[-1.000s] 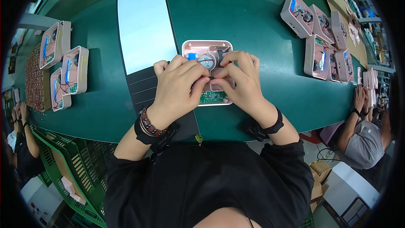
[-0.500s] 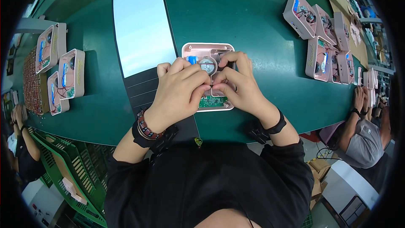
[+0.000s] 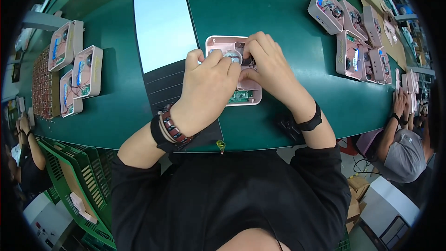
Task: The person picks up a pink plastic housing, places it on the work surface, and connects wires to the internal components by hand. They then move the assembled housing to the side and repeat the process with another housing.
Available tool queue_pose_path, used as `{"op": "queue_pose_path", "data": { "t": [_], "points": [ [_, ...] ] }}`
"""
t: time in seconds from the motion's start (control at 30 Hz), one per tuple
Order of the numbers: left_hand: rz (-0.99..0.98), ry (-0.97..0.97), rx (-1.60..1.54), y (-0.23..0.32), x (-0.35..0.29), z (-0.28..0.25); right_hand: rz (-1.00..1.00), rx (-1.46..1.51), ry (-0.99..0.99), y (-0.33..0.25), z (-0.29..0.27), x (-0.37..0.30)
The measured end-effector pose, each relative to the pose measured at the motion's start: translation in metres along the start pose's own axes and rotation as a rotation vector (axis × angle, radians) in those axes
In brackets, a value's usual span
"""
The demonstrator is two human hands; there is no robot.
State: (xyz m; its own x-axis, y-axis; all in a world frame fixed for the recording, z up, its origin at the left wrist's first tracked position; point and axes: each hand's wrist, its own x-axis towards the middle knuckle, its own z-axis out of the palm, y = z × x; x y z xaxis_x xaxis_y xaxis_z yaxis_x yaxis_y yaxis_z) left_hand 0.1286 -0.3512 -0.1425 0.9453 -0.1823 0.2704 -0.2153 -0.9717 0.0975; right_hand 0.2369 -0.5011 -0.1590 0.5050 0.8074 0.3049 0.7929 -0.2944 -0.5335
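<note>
In front of me on the green table lies a pink plastic housing [image 3: 257,98], open side up. A green circuit board [image 3: 240,96] sits along its near end, and a round silvery part [image 3: 232,56] near its middle. My left hand [image 3: 206,83] lies over the housing's left side with curled fingers; the fingertips are inside and what they hold, if anything, is hidden. My right hand [image 3: 267,65] reaches in from the right side, fingers bent and closed over a dark part by the round one. That part is mostly covered, so I cannot make out its kind.
A black board with a white sheet [image 3: 165,23] lies left of the housing. Several similar pink housings with wiring stand at the far right [image 3: 350,56] and left [image 3: 88,72]. Beside the left ones is a tray of small parts [image 3: 45,86]. Green crates [image 3: 88,172] stand below left.
My hands have come apart from their pinch together above the housing's middle. The right one has shifted to the housing's right side, the left further over its left side.
</note>
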Motion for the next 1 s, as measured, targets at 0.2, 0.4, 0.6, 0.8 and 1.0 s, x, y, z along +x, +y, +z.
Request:
{"op": "queue_pose_path", "data": {
  "t": [0.2,0.4,0.6,0.8,1.0],
  "points": [
    [-0.078,0.178,-0.078,-0.016,-0.007,-0.019,-0.055,-0.246,0.113,-0.026,-0.007,-0.024],
    [-0.18,0.343,-0.136,-0.059,-0.007,-0.039,0.007,-0.309,0.103,-0.049,0.019,-0.082],
    [-0.328,0.234,-0.275,-0.102,-0.042,-0.033,0.485,-0.531,0.131,-0.057,-0.025,-0.184],
    [-0.259,0.082,-0.292,-0.111,-0.056,-0.028,0.862,-0.698,0.405,0.034,-0.092,-0.26],
    [-0.224,-0.033,-0.159,-0.124,-0.056,-0.017,0.586,-1.018,0.385,0.044,-0.112,-0.135]
  ]
}}
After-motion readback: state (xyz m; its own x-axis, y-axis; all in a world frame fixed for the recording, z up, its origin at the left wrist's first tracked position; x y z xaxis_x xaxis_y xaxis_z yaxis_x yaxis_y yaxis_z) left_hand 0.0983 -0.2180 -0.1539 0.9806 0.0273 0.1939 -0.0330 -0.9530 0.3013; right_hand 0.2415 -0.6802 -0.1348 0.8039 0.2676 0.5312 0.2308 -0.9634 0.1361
